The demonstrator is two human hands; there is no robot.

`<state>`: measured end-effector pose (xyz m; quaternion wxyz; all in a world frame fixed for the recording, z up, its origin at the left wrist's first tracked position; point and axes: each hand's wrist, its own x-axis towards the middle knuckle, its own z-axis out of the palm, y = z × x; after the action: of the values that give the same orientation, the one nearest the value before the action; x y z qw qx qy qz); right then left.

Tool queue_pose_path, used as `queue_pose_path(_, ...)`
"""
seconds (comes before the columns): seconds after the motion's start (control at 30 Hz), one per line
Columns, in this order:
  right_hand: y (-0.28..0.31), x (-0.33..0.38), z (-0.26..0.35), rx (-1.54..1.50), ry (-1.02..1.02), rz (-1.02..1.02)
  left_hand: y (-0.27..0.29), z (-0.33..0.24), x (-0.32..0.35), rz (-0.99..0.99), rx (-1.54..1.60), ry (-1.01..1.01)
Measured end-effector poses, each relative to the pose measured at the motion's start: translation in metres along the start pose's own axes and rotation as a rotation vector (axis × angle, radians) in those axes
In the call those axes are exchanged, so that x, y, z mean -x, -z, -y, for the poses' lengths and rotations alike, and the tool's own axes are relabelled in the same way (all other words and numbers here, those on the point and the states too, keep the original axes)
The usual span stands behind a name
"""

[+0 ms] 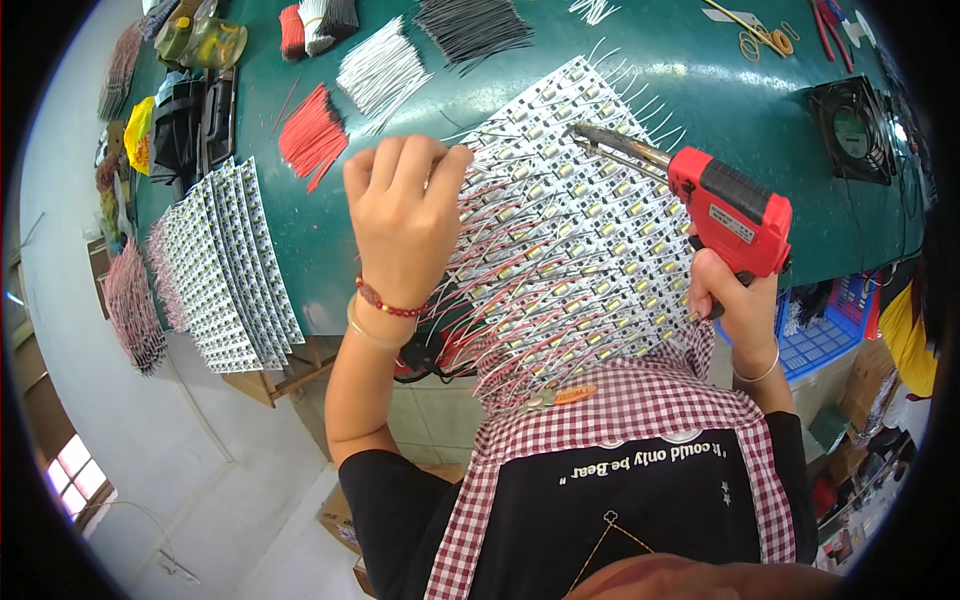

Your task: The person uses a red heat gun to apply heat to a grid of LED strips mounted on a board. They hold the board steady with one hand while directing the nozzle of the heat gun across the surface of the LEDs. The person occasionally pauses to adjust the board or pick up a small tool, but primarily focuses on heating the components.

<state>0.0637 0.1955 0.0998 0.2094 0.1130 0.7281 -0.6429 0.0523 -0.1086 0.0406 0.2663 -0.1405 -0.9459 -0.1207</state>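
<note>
A large white sheet of small circuit boards (610, 215) lies slanted in front of me, with yellow parts in rows. Many red and white wires stick out over its left and lower side. My right hand (730, 290) is closed round the grip of a red and black soldering gun (735, 205). The gun's metal tip is at the sheet's upper part. My left hand (405, 195) is raised at the sheet's upper left edge, fingers bent and pinched. A thin dark wire (490, 133) runs from its fingertips toward the boards; the fingertips themselves are partly hidden.
On the green table (270, 230) lie bundles of red wires (313, 137), white wires (383, 72) and black wires (472, 30). Stacked board sheets (225, 265) stand at the left. A black fan (852, 130) stands at the right, above a blue basket (825, 335).
</note>
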Motion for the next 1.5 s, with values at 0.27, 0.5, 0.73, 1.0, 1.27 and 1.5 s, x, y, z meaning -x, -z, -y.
queue_pose_path(0.27,0.011,0.004,-0.004,-0.009,0.009,0.104,-0.032,-0.042,0.018,0.092,0.28,-0.006)
queue_pose_path(0.5,0.013,0.008,-0.01,0.03,-0.063,0.105,-0.043,-0.039,0.021,0.102,0.32,-0.023)
queue_pose_path(0.73,0.016,0.008,-0.018,0.021,-0.038,0.125,-0.043,-0.037,0.021,0.102,0.395,-0.004)
queue_pose_path(1.0,0.019,0.011,-0.024,0.088,-0.05,0.118,-0.044,-0.041,0.021,0.104,0.378,-0.012)
queue_pose_path(1.27,0.021,0.017,-0.03,0.155,-0.033,0.136,-0.043,-0.044,0.021,0.144,0.328,-0.049)
queue_pose_path(1.5,0.025,0.02,-0.032,0.008,-0.011,0.13,-0.039,-0.047,0.019,0.16,0.312,-0.046)
